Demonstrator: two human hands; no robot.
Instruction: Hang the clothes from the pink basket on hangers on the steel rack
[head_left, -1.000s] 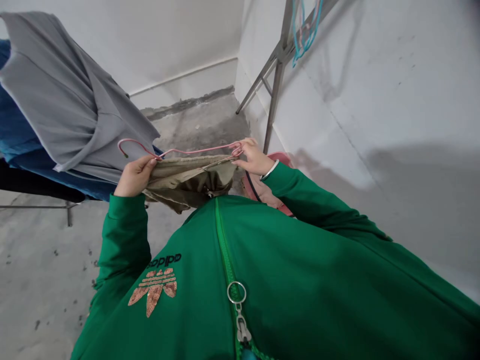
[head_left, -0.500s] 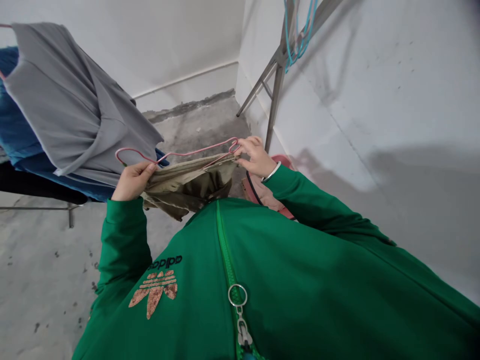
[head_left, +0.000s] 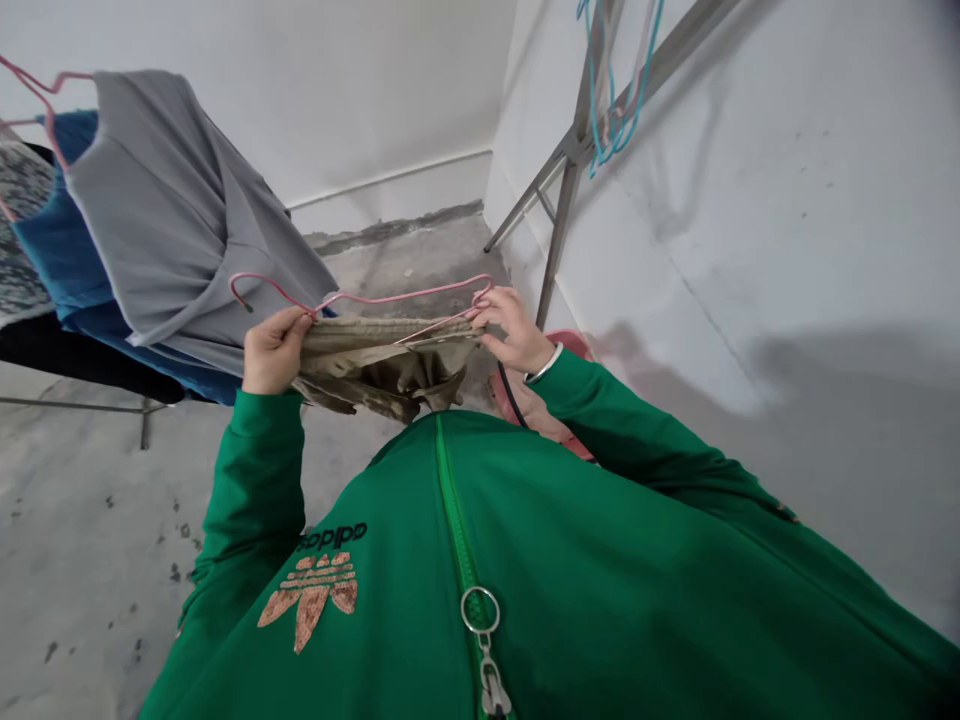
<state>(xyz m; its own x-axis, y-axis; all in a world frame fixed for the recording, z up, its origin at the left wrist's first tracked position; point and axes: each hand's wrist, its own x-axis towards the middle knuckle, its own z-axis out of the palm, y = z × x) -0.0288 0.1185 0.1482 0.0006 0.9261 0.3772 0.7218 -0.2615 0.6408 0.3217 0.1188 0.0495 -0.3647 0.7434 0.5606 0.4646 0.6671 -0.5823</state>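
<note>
Left hand and right hand pinch the top edge of a limp, light-looking khaki garment, with a pink wire hanger across it, hook toward nine o'clock.

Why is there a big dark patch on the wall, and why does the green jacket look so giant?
In the head view, a soft shadow darkens the white wall; the green zip jacket looks giant and stretched because it's closest to the camera; the left hand looks sharp, not blurry.
</note>
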